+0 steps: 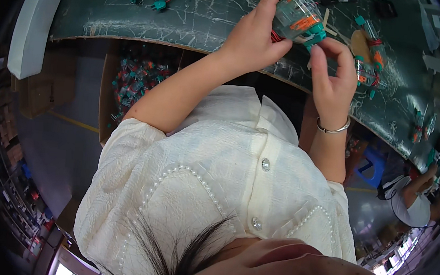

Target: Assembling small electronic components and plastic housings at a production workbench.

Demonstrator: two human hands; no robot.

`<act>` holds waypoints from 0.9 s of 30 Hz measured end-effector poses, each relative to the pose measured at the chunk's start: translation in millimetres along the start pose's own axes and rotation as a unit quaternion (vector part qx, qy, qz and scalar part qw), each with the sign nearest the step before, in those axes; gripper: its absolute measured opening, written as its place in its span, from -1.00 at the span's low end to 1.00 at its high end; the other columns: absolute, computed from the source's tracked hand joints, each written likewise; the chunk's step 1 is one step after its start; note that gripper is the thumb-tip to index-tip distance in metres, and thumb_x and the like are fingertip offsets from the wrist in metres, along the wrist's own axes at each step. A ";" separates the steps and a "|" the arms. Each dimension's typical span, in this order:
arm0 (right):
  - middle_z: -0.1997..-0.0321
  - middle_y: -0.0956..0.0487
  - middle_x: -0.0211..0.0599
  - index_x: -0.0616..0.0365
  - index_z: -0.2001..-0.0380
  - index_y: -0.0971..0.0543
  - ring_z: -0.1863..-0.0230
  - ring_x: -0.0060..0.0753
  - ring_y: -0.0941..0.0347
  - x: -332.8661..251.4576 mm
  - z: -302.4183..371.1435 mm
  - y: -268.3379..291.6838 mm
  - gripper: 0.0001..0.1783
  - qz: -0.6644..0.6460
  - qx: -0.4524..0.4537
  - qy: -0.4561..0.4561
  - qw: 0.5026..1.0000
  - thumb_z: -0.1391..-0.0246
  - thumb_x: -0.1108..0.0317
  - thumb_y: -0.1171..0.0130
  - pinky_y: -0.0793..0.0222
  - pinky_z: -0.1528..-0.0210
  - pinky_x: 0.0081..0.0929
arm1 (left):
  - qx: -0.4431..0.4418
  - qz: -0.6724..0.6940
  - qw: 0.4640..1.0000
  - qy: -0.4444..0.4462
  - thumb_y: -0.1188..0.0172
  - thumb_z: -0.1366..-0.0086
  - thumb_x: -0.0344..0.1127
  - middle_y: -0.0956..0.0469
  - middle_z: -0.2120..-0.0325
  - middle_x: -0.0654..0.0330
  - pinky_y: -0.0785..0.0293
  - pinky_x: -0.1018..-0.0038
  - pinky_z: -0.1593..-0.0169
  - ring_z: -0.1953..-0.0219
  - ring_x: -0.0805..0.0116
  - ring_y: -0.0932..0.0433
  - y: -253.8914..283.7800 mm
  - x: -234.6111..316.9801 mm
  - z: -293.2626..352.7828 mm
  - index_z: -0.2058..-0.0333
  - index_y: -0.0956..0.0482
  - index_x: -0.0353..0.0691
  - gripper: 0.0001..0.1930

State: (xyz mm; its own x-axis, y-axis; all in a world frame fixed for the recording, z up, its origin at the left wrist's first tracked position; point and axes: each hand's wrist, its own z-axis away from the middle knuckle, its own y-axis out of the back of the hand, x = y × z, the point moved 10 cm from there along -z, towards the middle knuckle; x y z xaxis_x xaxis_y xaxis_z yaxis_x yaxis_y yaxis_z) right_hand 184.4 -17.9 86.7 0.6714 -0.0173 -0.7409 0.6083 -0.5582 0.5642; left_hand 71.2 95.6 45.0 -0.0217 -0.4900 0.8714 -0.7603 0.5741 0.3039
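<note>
Both hands hold one clear plastic unit with teal caps (298, 13) at twelve o'clock above the green counter (200, 13): left hand (253, 34) clasps its body, right hand (334, 77) fingers pinch a teal end. Assembled-looking units (368, 56) lie at two o'clock, more fill a box (135, 84) at nine; this one seems mid-assembly.

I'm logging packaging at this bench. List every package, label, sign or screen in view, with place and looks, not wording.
Orange label band: wrapped around the clear, teal-capped part held by the left hand and right hand over the green table.
Open brown carton: below the table edge, left of the arm, full of similar teal and orange parts.
Brown cardboard box: on the floor, far left.
No signs or screens can be made out.
</note>
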 end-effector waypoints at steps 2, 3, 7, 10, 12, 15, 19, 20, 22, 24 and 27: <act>0.25 -0.65 -0.34 0.29 0.13 -0.55 0.26 -0.56 -0.54 -9.4 0.8 -5.8 -0.75 -0.002 0.002 0.006 1.000 -0.17 0.40 -0.29 -0.47 0.18 -0.57 | 0.016 -0.030 0.999 -0.027 -0.30 -0.08 -0.45 -0.36 -0.13 -0.37 -0.42 0.14 -0.14 -0.12 -0.33 -0.44 1.4 2.8 1.9 -0.38 0.08 -0.36 -0.04; 0.25 -0.65 -0.34 0.30 0.11 -0.54 0.26 -0.57 -0.54 -12.5 0.1 -8.1 -0.72 -0.005 0.000 0.015 1.000 -0.17 0.39 -0.30 -0.47 0.18 -0.57 | 0.017 -0.031 0.999 -0.027 -0.30 -0.08 -0.45 -0.36 -0.13 -0.37 -0.42 0.14 -0.14 -0.12 -0.33 -0.44 2.0 3.6 1.2 -0.38 0.08 -0.36 -0.04; 0.26 -0.63 -0.30 0.33 0.05 -0.51 0.25 -0.57 -0.53 18.9 1.0 -15.8 -0.61 -0.195 0.009 -0.098 0.976 -0.14 0.33 -0.35 -0.47 0.17 -0.58 | -0.014 0.010 1.000 -0.016 -0.30 -0.08 -0.46 -0.36 -0.12 -0.37 -0.42 0.12 -0.14 -0.12 -0.33 -0.45 -2.8 6.4 -4.2 -0.38 0.08 -0.35 -0.05; 0.24 -0.62 -0.29 0.33 0.03 -0.49 0.24 -0.56 -0.53 8.1 -5.4 -14.2 -0.57 -0.151 -0.001 -0.048 0.987 -0.13 0.32 -0.37 -0.47 0.16 -0.57 | -0.019 0.009 1.000 -0.023 -0.30 -0.08 -0.46 -0.35 -0.13 -0.36 -0.40 0.12 -0.15 -0.13 -0.34 -0.43 -3.9 5.8 -1.6 -0.38 0.08 -0.34 -0.05; 0.23 -0.62 -0.28 0.33 0.03 -0.48 0.24 -0.55 -0.53 5.7 -9.9 -15.8 -0.57 -0.145 0.006 -0.041 0.989 -0.12 0.32 -0.37 -0.48 0.16 -0.56 | -0.017 0.000 0.999 -0.038 -0.30 -0.07 -0.46 -0.34 -0.14 -0.36 -0.39 0.12 -0.17 -0.14 -0.34 -0.42 -3.3 8.8 -1.2 -0.38 0.08 -0.34 -0.05; 0.22 -0.60 -0.26 0.33 0.04 -0.45 0.23 -0.54 -0.52 1.7 -13.5 -13.4 -0.55 -0.146 0.035 -0.031 0.988 -0.11 0.32 -0.38 -0.48 0.15 -0.55 | -0.045 0.050 0.996 0.051 -0.29 -0.07 -0.47 -0.29 -0.17 -0.35 -0.35 0.13 -0.21 -0.19 -0.33 -0.37 -7.0 -4.0 -1.6 -0.38 0.08 -0.34 -0.05; 0.22 -0.57 -0.25 0.33 0.08 -0.42 0.21 -0.53 -0.51 4.7 -12.2 -10.3 -0.54 -0.131 0.045 -0.031 0.990 -0.10 0.33 -0.40 -0.47 0.12 -0.56 | -0.039 0.025 0.999 -0.002 -0.29 -0.06 -0.45 -0.34 -0.14 -0.33 -0.38 0.16 -0.19 -0.15 -0.29 -0.42 -5.6 1.0 -4.2 -0.38 0.07 -0.33 -0.05; 0.22 -0.57 -0.25 0.33 0.08 -0.42 0.21 -0.53 -0.51 6.2 -12.1 -10.2 -0.54 -0.131 0.045 -0.032 0.990 -0.10 0.33 -0.40 -0.47 0.12 -0.56 | -0.031 0.017 0.999 -0.026 -0.30 -0.06 -0.44 -0.36 -0.13 -0.32 -0.39 0.16 -0.18 -0.14 -0.27 -0.44 -5.2 2.7 -3.4 -0.38 0.06 -0.33 -0.05; 0.22 -0.55 -0.30 0.31 0.08 -0.40 0.21 -0.56 -0.49 12.6 -12.0 -15.8 -0.56 -0.206 0.024 -0.055 0.977 -0.12 0.35 -0.39 -0.45 0.12 -0.59 | -0.022 0.004 1.000 -0.016 -0.33 -0.03 -0.41 -0.42 -0.08 -0.25 -0.46 0.15 -0.10 -0.07 -0.25 -0.49 -6.6 -0.1 -0.7 -0.36 0.01 -0.25 -0.06; 0.23 -0.54 -0.32 0.30 0.08 -0.39 0.22 -0.59 -0.48 11.0 -11.4 -17.8 -0.57 -0.242 0.033 -0.053 0.968 -0.12 0.36 -0.38 -0.44 0.14 -0.61 | -0.013 -0.010 1.000 -0.006 -0.37 0.00 -0.38 -0.48 -0.03 -0.19 -0.53 0.14 -0.02 0.00 -0.24 -0.55 -5.8 -1.5 -0.2 -0.33 -0.04 -0.17 -0.06; 0.24 -0.53 -0.34 0.29 0.09 -0.40 0.25 -0.62 -0.46 4.2 -11.4 -15.1 -0.62 -0.238 0.040 -0.039 0.970 -0.14 0.40 -0.35 -0.42 0.17 -0.64 | -0.030 0.008 1.000 0.004 -0.37 0.01 -0.37 -0.48 -0.03 -0.18 -0.53 0.14 -0.01 0.01 -0.22 -0.56 -9.0 -3.5 0.1 -0.33 -0.06 -0.15 -0.06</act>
State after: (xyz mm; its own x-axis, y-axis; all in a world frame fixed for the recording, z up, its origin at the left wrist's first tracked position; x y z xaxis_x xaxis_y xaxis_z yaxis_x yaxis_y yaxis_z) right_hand 182.9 -0.1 79.2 0.2872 0.1964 -0.9375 0.8040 -0.5814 0.1245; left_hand 78.1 92.1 39.1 -0.0272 -0.4757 0.8792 -0.7196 0.6198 0.3131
